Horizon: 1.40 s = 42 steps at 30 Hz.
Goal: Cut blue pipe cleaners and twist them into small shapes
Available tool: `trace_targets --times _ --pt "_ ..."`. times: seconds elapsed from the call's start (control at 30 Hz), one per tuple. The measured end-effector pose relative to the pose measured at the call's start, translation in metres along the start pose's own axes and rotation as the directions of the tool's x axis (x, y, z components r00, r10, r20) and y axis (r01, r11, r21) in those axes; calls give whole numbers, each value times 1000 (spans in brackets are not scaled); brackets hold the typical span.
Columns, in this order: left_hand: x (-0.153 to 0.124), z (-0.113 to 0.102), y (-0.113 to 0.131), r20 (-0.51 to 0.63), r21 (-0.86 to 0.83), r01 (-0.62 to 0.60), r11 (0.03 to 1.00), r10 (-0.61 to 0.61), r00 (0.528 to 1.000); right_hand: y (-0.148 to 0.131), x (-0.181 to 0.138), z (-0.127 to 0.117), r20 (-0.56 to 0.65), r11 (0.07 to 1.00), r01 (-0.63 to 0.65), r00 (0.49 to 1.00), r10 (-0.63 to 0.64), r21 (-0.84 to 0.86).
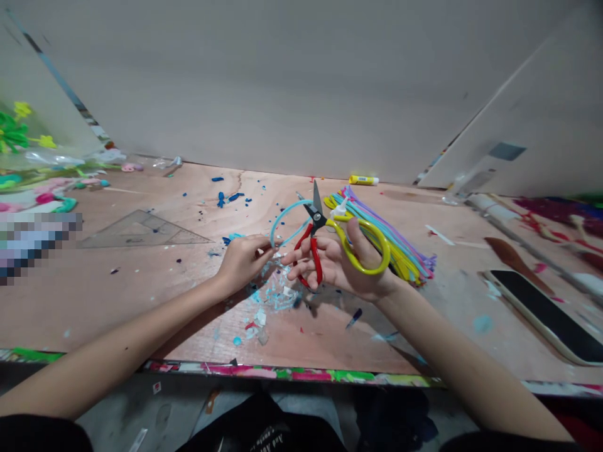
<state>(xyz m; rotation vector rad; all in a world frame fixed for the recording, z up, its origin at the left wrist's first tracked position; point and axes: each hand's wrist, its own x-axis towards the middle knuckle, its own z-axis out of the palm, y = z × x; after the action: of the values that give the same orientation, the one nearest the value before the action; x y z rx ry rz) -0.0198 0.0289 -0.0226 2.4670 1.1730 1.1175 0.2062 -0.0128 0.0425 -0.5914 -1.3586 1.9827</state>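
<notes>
A thin light-blue bendable strip (277, 218), bowed into a loop, is at the centre of the frame, above the table. The person's left hand (245, 258) pinches its near end between thumb and fingertips. The right hand (358, 274) carries the dark-bladed scissors with one yellow and one red handle (317, 218), the thumb at the yellow ring and the other fingers loosely curled around the red one. The blades stand apart, pointing up the frame; whether the strip's far ends lie between them or merely beside them cannot be told.

A likely slip is a cut in the wrong place, since the springy loop is pinned at one end only and could swing across the blades. The loose finger hold could let the scissors twist, and the left fingertips are near enough to be nicked if the hands drift together.

Beneath the hands, pale-blue and white scraps (277, 295) litter the pale wooden table (94, 295), where a small offcut could get lost. A bundle of multicoloured fuzzy stems (417, 254) lies behind the right hand and crowds its outward side. Farther out are a clear triangular set square (141, 231) at centre left, a yellow glue stick (362, 180) above the bundle, and a black-screened phone (549, 314) at lower right, clear of both hands.
</notes>
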Motion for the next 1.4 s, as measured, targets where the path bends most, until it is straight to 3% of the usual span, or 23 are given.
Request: trace_targets --times 0.5,0.87,1.07,1.3,1.4 --pt "-1 2 -2 -24 4 1 1000 -1 1000 -1 -1 -1 3 999 12 1000 -12 43" --pt "0 1 1 -11 -4 13 1000 -13 1000 -3 1 -7 -120 991 40 992 -25 130" --pt "-1 4 7 17 9 -4 1000 3 1000 -1 2 -11 -337 989 82 941 -37 121" --pt "-1 1 12 33 -37 24 999 -22 999 -1 5 6 -396 986 163 908 -135 37" --pt "0 0 9 32 -72 55 996 -52 998 -7 6 6 -454 966 260 860 -235 -8"
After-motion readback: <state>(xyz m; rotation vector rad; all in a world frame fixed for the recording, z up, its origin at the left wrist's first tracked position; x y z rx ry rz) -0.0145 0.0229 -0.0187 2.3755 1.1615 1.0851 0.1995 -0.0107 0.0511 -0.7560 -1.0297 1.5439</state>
